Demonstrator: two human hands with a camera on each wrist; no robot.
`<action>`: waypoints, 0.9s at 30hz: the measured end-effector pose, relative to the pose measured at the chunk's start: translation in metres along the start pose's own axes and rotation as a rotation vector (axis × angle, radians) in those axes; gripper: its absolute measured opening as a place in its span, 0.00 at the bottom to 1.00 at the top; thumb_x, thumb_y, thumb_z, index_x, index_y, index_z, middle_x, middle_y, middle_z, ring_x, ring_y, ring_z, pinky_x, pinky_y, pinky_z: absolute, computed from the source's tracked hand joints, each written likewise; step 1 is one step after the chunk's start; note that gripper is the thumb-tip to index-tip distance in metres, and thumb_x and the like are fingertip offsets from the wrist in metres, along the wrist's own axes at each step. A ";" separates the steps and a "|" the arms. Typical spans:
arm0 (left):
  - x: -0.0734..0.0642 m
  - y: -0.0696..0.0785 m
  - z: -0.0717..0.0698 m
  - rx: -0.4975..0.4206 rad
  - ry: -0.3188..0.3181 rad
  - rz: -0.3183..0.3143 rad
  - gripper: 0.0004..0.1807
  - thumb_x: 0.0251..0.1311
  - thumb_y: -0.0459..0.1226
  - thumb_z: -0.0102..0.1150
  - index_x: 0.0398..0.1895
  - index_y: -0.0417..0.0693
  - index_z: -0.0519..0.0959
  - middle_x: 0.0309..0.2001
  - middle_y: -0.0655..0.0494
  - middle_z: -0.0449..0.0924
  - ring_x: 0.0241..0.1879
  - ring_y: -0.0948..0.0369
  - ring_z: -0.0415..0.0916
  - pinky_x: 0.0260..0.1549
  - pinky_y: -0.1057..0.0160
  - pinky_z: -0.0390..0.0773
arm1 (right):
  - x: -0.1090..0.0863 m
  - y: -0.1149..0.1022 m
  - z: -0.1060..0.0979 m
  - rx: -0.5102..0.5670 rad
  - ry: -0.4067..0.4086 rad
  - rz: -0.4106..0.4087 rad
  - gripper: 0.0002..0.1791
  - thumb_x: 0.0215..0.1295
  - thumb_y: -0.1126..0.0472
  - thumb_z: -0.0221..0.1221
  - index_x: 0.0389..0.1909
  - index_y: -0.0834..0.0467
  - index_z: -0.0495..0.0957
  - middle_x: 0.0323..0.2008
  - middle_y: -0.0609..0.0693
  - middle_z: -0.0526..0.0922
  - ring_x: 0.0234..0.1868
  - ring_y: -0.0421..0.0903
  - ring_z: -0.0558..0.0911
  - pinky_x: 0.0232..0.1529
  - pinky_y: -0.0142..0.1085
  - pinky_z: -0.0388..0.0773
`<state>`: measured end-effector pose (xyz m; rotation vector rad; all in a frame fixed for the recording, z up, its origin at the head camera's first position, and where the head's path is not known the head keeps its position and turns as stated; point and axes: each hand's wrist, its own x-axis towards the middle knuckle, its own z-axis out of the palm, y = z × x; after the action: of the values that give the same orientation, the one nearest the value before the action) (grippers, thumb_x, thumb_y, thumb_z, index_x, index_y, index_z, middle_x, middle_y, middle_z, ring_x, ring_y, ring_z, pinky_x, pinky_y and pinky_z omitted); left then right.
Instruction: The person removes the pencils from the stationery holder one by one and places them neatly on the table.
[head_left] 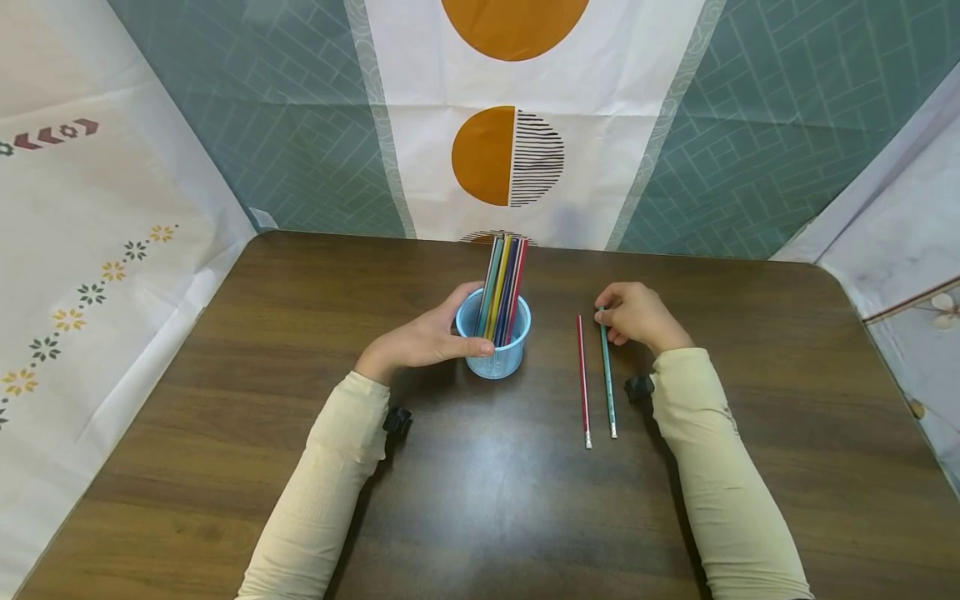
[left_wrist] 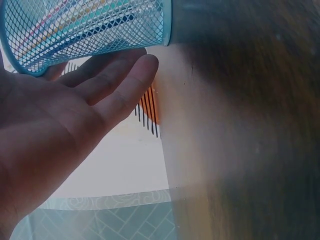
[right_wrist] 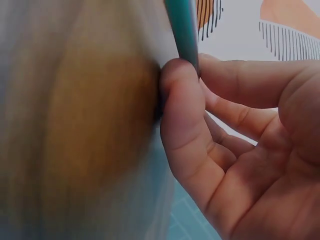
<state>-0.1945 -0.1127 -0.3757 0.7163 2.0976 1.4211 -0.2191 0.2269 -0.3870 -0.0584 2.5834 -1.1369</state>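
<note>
A light blue mesh pencil cup stands upright on the table, with several coloured pencils leaning in it. My left hand holds this cup from its left side, thumb across the front near the rim. In the left wrist view, the fingers lie along the mesh wall. To the right, a teal pencil lies with its eraser end toward me. My right hand pinches its far end between thumb and fingertip, as the right wrist view also shows. Beside it lies a red pencil, untouched.
The brown wooden table ends at a far edge just beyond the cup. Behind it hangs a patterned cloth, with a white floral cloth on the left. Black wrist straps show at both cuffs.
</note>
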 end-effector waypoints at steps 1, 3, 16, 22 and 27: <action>0.000 0.000 0.000 -0.001 0.000 0.002 0.53 0.58 0.56 0.70 0.78 0.62 0.46 0.67 0.50 0.61 0.64 0.51 0.62 0.62 0.46 0.68 | 0.001 0.000 0.001 0.000 -0.002 -0.001 0.09 0.70 0.70 0.59 0.48 0.69 0.76 0.37 0.61 0.79 0.23 0.48 0.81 0.28 0.38 0.82; 0.000 0.000 0.000 -0.007 -0.002 0.011 0.54 0.57 0.56 0.71 0.78 0.62 0.46 0.67 0.50 0.62 0.64 0.51 0.63 0.62 0.47 0.68 | 0.001 0.000 0.002 -0.005 -0.004 -0.003 0.08 0.70 0.70 0.59 0.47 0.69 0.76 0.35 0.60 0.80 0.23 0.47 0.81 0.27 0.38 0.82; 0.001 -0.002 -0.001 -0.006 -0.002 0.021 0.53 0.58 0.57 0.70 0.79 0.62 0.46 0.67 0.49 0.63 0.64 0.51 0.64 0.62 0.46 0.67 | 0.003 -0.004 0.006 -0.046 -0.010 0.008 0.09 0.70 0.71 0.59 0.47 0.70 0.76 0.35 0.61 0.80 0.22 0.46 0.81 0.26 0.37 0.82; 0.000 -0.001 0.000 -0.008 -0.003 0.027 0.54 0.58 0.57 0.70 0.79 0.61 0.46 0.66 0.48 0.63 0.63 0.50 0.64 0.62 0.47 0.68 | 0.004 -0.005 0.007 -0.057 -0.019 0.018 0.09 0.69 0.71 0.59 0.47 0.70 0.75 0.32 0.60 0.81 0.21 0.47 0.81 0.24 0.37 0.81; 0.000 -0.001 0.000 -0.008 0.001 0.020 0.55 0.56 0.59 0.71 0.79 0.62 0.46 0.66 0.49 0.64 0.63 0.51 0.65 0.62 0.47 0.68 | 0.003 -0.005 0.007 -0.069 -0.025 0.024 0.10 0.69 0.71 0.59 0.48 0.69 0.75 0.31 0.59 0.81 0.21 0.47 0.80 0.24 0.38 0.80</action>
<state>-0.1943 -0.1131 -0.3767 0.7357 2.0897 1.4401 -0.2199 0.2179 -0.3885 -0.0572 2.5938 -1.0319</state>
